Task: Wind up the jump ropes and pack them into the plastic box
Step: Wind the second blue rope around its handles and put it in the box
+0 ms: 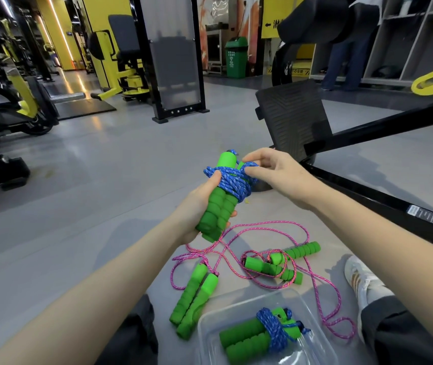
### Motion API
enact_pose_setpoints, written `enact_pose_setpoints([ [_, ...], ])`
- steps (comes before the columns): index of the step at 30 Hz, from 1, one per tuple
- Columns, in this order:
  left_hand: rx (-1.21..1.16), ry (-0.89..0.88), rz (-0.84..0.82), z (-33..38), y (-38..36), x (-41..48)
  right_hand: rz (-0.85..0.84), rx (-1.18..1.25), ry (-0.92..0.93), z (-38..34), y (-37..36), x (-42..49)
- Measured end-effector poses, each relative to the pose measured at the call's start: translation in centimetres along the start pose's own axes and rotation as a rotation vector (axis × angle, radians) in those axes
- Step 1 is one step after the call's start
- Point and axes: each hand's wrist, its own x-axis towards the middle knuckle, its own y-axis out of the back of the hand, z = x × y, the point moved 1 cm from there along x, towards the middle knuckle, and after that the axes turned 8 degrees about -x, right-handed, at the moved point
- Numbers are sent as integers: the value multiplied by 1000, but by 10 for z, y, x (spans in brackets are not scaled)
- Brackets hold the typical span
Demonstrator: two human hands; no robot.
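Blue jump rope (232, 180) almost wound, held above the floor.
Left hand (199, 206) grips its 2 green handles (218, 209), long axis tilted up and away. Right hand (270, 169) pinches the rope end at the upper coils. Count: 1 wound blue rope (252, 335) inside 1 plastic box (236, 309); 2 pink jump ropes (191, 293) loose on the floor at its far rim.

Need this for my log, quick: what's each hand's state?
Left hand: closed around the green handles, thumb on the wound cord.
Right hand: pinching the blue rope near the handle tops.
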Motion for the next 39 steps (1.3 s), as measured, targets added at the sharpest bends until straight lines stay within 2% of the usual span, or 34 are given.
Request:
enact_pose_setpoints([
  [4,5,23,-8,0,1,-1,150,-73,88,8,-1,0],
  [7,13,45,-10,-3,-2,0,183,-175,123,11,-3,1],
  [10,4,50,-33,-4,-6,1,211,-164,122,12,-6,0],
  [13,-19,54,-44,-4,-8,3,370,-260,150,9,-8,-1],
  [15,-42,53,-35,-5,-10,3,397,-291,162,10,-11,-2],
  [20,-97,31,-13,-18,-14,3,296,-302,137,16,-24,0],
  [24,-58,93,-38,-28,-7,2,218,-376,111,24,-24,-7],
  [28,-105,77,-54,-21,6,2,29,-276,48,35,-18,-12],
  [31,86,130,-153,-18,12,-4,-227,-223,-35,47,-18,-24],
  [32,187,163,-210,-21,14,-7,-314,-324,4,52,-17,-30],
  [34,345,248,-310,-35,14,-12,-431,-744,173,63,-14,-42],
  [36,410,321,-359,-53,11,-16,-434,-1085,398,74,-17,-49],
  [37,421,348,-366,-62,9,-16,-440,-1151,463,80,-21,-52],
  [39,431,396,-378,-76,8,-16,-505,-1122,487,91,-30,-60],
])
